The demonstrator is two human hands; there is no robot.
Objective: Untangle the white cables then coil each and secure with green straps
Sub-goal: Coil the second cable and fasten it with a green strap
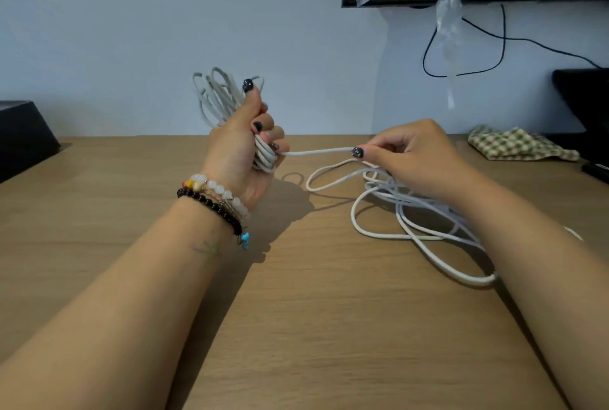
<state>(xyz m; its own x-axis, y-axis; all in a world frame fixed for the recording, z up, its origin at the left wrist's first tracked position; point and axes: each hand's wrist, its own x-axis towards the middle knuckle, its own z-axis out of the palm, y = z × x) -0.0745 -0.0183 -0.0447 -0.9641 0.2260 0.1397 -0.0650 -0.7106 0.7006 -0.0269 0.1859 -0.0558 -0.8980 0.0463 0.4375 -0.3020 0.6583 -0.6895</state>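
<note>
We have a coil of white cable (224, 96) gripped in our left hand (242, 146), fingers curled tight round the gathered loops and the thumb pressed on top, held upright above the wooden desk (296, 327). A taut run of the same cable (318, 152) crosses to our right hand (408, 156), which pinches it narrowly between thumb and fingertips. Below and beside that hand the rest lies as a loose tangle of white cable (412, 221) on the desk, loops crossing one another. The main risk, as we judge it, is that pulling the next length through will drag a crossing loop tight into a knot, since the pile is not yet sorted and we cannot tell where one cable ends and another begins. A second risk is the coil itself: the loops fan out unevenly at the top, so a slack left grip could let several spring free and undo the winding. A long loop also reaches toward the near right edge and could slip off if tugged. We see no green straps anywhere in view (they may lie outside it). As for containers, nothing here plainly holds anything; a checked cloth (514, 146) sits at the far right, and whether it is a pouch with contents we cannot tell.
</note>
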